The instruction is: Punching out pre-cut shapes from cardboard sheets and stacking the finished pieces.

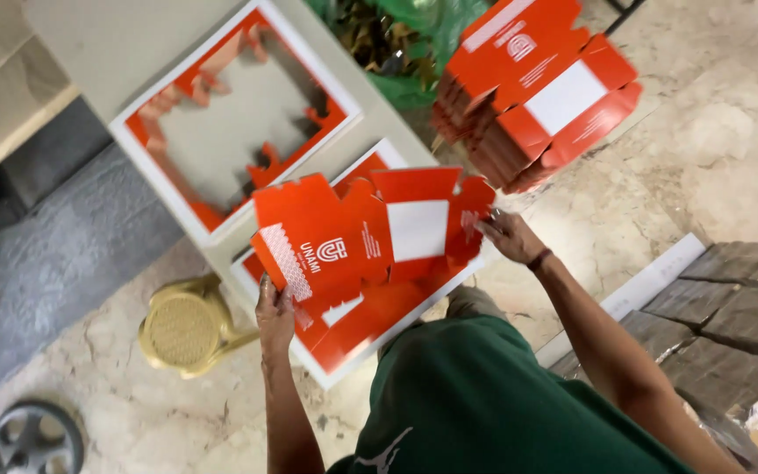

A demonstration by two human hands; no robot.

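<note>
I hold a flat orange die-cut carton blank (357,233) with a white panel over a printed orange sheet (370,320) with a white border. My left hand (274,312) grips the blank's lower left edge. My right hand (509,235) pinches its right flap. Both arms reach out from my green shirt.
A leftover orange frame sheet (168,158) with its middle punched out lies on the pale table (107,44). A stack of finished orange blanks (532,96) sits at upper right. A yellow plastic stool (186,326) and a grey wheel (32,437) stand on the stone floor.
</note>
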